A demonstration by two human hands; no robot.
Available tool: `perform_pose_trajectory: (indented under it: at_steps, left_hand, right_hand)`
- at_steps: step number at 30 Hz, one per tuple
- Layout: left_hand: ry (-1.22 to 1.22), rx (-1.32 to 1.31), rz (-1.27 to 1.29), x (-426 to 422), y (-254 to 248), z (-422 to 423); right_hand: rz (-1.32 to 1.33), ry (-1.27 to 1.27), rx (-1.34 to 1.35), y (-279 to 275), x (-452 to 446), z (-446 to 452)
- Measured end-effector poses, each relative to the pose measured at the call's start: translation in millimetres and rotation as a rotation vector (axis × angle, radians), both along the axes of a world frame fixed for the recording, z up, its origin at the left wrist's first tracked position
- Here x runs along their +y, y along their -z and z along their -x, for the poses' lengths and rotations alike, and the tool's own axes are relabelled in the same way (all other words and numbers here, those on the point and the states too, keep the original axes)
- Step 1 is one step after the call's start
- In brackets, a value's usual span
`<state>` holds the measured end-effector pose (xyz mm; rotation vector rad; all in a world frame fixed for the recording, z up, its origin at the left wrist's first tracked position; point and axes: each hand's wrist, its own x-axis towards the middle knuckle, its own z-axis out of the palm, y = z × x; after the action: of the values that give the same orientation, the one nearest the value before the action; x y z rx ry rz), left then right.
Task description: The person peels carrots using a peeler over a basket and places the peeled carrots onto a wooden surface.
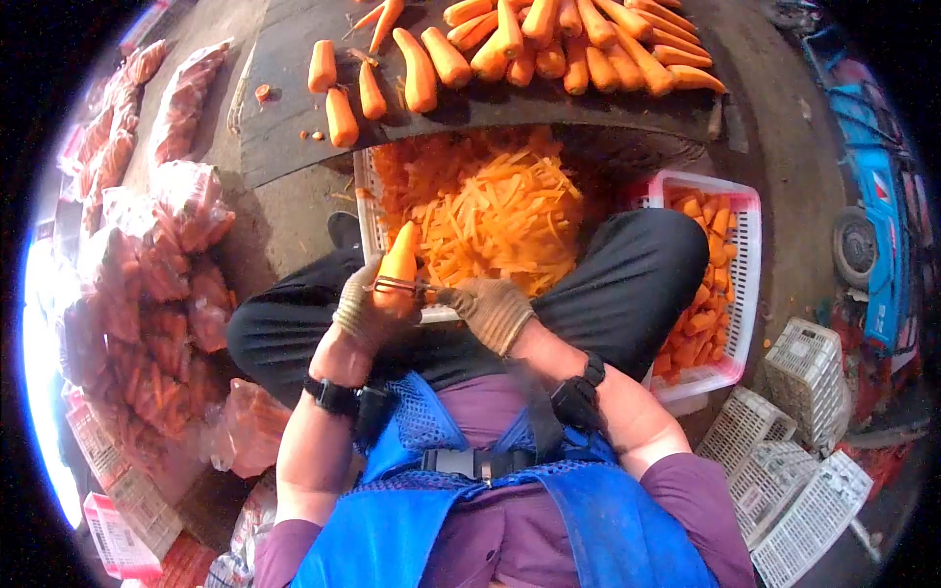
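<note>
My left hand (pixel 364 306), in a knit glove, is wrapped round a carrot (pixel 400 257) that points away from me. My gloved right hand (pixel 490 312) is closed on the handle of a peeler (pixel 397 285), whose head lies across the carrot near its lower end. Below and beyond both hands is a white crate (pixel 369 211) between my knees, heaped with orange carrot peelings (pixel 505 216). Part of the peeler's handle is hidden by my fingers.
Whole carrots (pixel 578 49) lie on a dark board (pixel 284 122) ahead. Carrot pieces fill a pink-and-white crate (pixel 750 265) at right. Bagged carrots (pixel 147 314) are piled at left. Crates (pixel 804 372) and a blue vehicle (pixel 872 186) stand farther right.
</note>
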<state>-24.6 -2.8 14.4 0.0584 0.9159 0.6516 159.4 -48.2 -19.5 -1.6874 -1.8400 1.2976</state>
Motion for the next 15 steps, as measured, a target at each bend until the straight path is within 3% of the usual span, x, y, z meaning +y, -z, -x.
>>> perform_pose_trajectory:
  at_steps: [6, 10, 14, 15]
  left_hand:
    - [-0.006, 0.232, 0.104, -46.1, -80.0, -2.6]
    - [-0.009, 0.070, 0.083, -38.3, -61.3, 17.7]
    - [-0.069, 0.152, 0.145, -16.5, -31.4, 8.1]
    - [-0.012, 0.015, 0.069, -12.3, -21.9, 11.6]
  right_hand:
    - [0.070, 0.161, -0.093, 21.6, 14.6, -6.4]
    - [0.066, 0.089, -0.073, 7.5, 13.4, 1.9]
    - [0.006, 0.045, 0.039, 1.9, 5.3, -3.0]
    - [-0.036, 0.047, 0.077, 3.8, 1.6, -4.0]
